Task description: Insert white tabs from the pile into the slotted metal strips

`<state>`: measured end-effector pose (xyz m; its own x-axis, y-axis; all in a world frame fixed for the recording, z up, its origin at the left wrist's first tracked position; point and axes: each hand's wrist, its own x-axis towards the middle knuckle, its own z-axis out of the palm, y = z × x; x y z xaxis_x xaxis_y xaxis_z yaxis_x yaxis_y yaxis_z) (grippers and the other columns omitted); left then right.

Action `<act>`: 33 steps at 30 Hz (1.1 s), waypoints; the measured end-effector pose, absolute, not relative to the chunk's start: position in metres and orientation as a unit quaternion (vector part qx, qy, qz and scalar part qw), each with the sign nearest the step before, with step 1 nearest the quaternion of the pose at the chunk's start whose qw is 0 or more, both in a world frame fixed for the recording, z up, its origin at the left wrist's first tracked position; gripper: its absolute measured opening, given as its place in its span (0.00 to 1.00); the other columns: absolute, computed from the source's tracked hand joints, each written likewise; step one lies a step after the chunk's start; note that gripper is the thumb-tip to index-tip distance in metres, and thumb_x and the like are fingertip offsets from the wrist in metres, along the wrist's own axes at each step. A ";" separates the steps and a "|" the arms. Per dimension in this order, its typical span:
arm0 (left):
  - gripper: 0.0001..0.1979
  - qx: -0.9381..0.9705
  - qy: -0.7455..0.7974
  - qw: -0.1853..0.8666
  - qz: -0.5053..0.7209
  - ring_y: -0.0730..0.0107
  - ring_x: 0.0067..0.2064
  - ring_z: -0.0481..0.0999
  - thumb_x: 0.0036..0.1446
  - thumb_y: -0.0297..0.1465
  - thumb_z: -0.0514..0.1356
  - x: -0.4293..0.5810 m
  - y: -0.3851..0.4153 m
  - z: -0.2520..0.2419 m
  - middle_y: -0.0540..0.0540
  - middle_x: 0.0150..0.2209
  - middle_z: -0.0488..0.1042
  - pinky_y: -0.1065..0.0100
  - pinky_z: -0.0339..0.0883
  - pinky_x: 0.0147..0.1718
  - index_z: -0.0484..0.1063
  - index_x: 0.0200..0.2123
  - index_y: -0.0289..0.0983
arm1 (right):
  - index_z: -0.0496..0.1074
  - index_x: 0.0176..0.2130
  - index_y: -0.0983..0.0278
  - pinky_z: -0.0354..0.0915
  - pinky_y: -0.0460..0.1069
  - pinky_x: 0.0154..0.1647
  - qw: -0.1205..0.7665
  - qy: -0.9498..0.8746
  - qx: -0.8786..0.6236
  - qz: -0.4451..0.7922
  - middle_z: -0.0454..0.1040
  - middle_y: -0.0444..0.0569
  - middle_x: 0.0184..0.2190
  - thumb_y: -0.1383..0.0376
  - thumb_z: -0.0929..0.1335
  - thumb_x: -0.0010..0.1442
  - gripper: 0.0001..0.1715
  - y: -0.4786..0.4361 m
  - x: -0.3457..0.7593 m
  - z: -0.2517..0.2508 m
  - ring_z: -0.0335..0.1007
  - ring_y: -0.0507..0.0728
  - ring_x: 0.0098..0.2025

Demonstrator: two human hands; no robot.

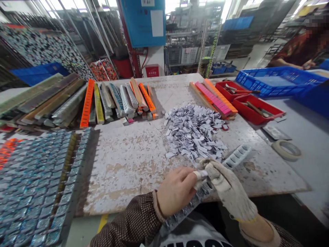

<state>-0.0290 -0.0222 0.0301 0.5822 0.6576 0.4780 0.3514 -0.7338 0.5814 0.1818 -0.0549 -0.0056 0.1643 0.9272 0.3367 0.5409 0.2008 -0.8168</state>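
A long grey slotted bar [236, 156] runs diagonally across the table's front edge, under both hands. My left hand [177, 187] is bare except for white wrapping on the fingertips. Its fingers are pinched together above the bar, and anything between them is hidden. My right hand [228, 190] wears an off-white knit glove. Its fingers are curled close to the left fingertips, over the bar's middle, and I cannot make out what they hold. Just beyond the hands lies a heap of small white paper-like pieces [194, 132].
Slotted bars in orange [87, 103], yellow and grey line the back left. Rows of blue-grey wrapped bars [33, 185] fill the left. Pink [213, 97] and orange strips, red bins [257, 115], a tape roll [286, 150] and a blue crate [277, 80] stand right. Another person [295, 51] sits beyond.
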 end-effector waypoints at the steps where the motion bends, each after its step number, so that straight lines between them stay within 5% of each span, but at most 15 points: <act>1: 0.06 0.852 0.290 0.250 0.359 0.59 0.46 0.79 0.68 0.30 0.58 -0.029 -0.022 0.033 0.38 0.47 0.79 0.60 0.73 0.46 0.71 0.47 0.37 | 0.75 0.52 0.60 0.77 0.64 0.54 0.479 -0.603 -0.605 0.205 0.80 0.56 0.51 0.49 0.66 0.69 0.22 -0.056 0.181 -0.008 0.78 0.67 0.52; 5: 0.14 0.732 0.320 0.492 0.346 0.67 0.38 0.77 0.64 0.36 0.64 -0.030 -0.020 0.045 0.45 0.40 0.78 0.69 0.71 0.38 0.70 0.50 0.37 | 0.73 0.54 0.57 0.75 0.62 0.59 0.501 -0.663 -0.526 0.183 0.77 0.54 0.57 0.56 0.67 0.70 0.16 -0.060 0.184 0.002 0.76 0.65 0.58; 8: 0.15 0.707 0.300 0.582 0.266 0.74 0.29 0.66 0.68 0.39 0.60 -0.029 -0.019 0.046 0.52 0.28 0.69 0.73 0.60 0.29 0.69 0.32 0.36 | 0.72 0.54 0.54 0.75 0.56 0.59 0.490 -0.726 -0.445 0.186 0.73 0.52 0.61 0.64 0.67 0.69 0.14 -0.063 0.188 0.020 0.73 0.62 0.61; 13: 0.22 0.752 0.307 0.524 0.255 0.77 0.25 0.57 0.68 0.37 0.57 -0.027 -0.024 0.041 0.55 0.22 0.57 0.71 0.49 0.25 0.56 0.23 0.37 | 0.76 0.48 0.57 0.76 0.55 0.58 0.452 -0.726 -0.470 0.216 0.72 0.53 0.62 0.63 0.68 0.68 0.09 -0.075 0.193 0.029 0.73 0.64 0.61; 15: 0.23 0.761 0.308 0.502 0.272 0.77 0.24 0.56 0.69 0.38 0.56 -0.025 -0.029 0.044 0.55 0.22 0.56 0.71 0.48 0.25 0.54 0.23 0.38 | 0.75 0.54 0.56 0.78 0.53 0.52 0.461 -0.702 -0.488 0.237 0.75 0.54 0.59 0.62 0.69 0.68 0.14 -0.081 0.194 0.024 0.78 0.63 0.55; 18: 0.26 0.782 0.232 0.504 0.283 0.74 0.25 0.58 0.72 0.46 0.52 -0.020 -0.039 0.054 0.53 0.22 0.57 0.69 0.52 0.26 0.53 0.23 0.39 | 0.72 0.58 0.53 0.80 0.50 0.36 0.462 -0.679 -0.499 0.275 0.81 0.49 0.46 0.59 0.66 0.71 0.17 -0.090 0.195 0.019 0.82 0.58 0.37; 22: 0.28 0.791 0.142 0.517 0.293 0.72 0.25 0.62 0.72 0.51 0.49 -0.014 -0.045 0.061 0.51 0.22 0.61 0.69 0.58 0.27 0.54 0.23 0.40 | 0.79 0.45 0.57 0.76 0.47 0.24 0.476 -0.656 -0.507 0.293 0.78 0.42 0.26 0.55 0.60 0.75 0.20 -0.094 0.194 0.021 0.77 0.54 0.24; 24: 0.29 0.786 0.219 0.486 0.313 0.73 0.24 0.61 0.71 0.52 0.52 -0.013 -0.042 0.057 0.52 0.21 0.61 0.69 0.55 0.26 0.56 0.22 0.40 | 0.78 0.46 0.61 0.77 0.46 0.28 0.491 -0.646 -0.511 0.284 0.80 0.43 0.31 0.53 0.62 0.73 0.20 -0.093 0.192 0.024 0.79 0.54 0.29; 28: 0.30 0.796 0.348 0.381 0.315 0.72 0.25 0.60 0.71 0.52 0.51 -0.015 -0.039 0.048 0.52 0.21 0.61 0.68 0.50 0.25 0.54 0.22 0.39 | 0.75 0.53 0.58 0.80 0.49 0.43 0.539 -0.627 -0.509 0.239 0.77 0.54 0.56 0.57 0.68 0.68 0.16 -0.088 0.182 0.025 0.81 0.60 0.50; 33: 0.23 0.863 0.221 0.367 0.268 0.69 0.30 0.69 0.75 0.43 0.47 -0.014 -0.043 0.045 0.47 0.27 0.71 0.69 0.61 0.31 0.60 0.28 0.39 | 0.66 0.64 0.53 0.81 0.53 0.30 0.474 -0.672 -0.497 0.278 0.82 0.54 0.45 0.60 0.61 0.73 0.22 -0.085 0.174 0.013 0.83 0.62 0.38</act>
<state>-0.0137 -0.0434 0.0449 0.7592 0.5777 0.2999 0.1842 -0.6327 0.7522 0.1742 -0.0845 0.0135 -0.0580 0.9309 0.3606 0.4043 0.3522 -0.8441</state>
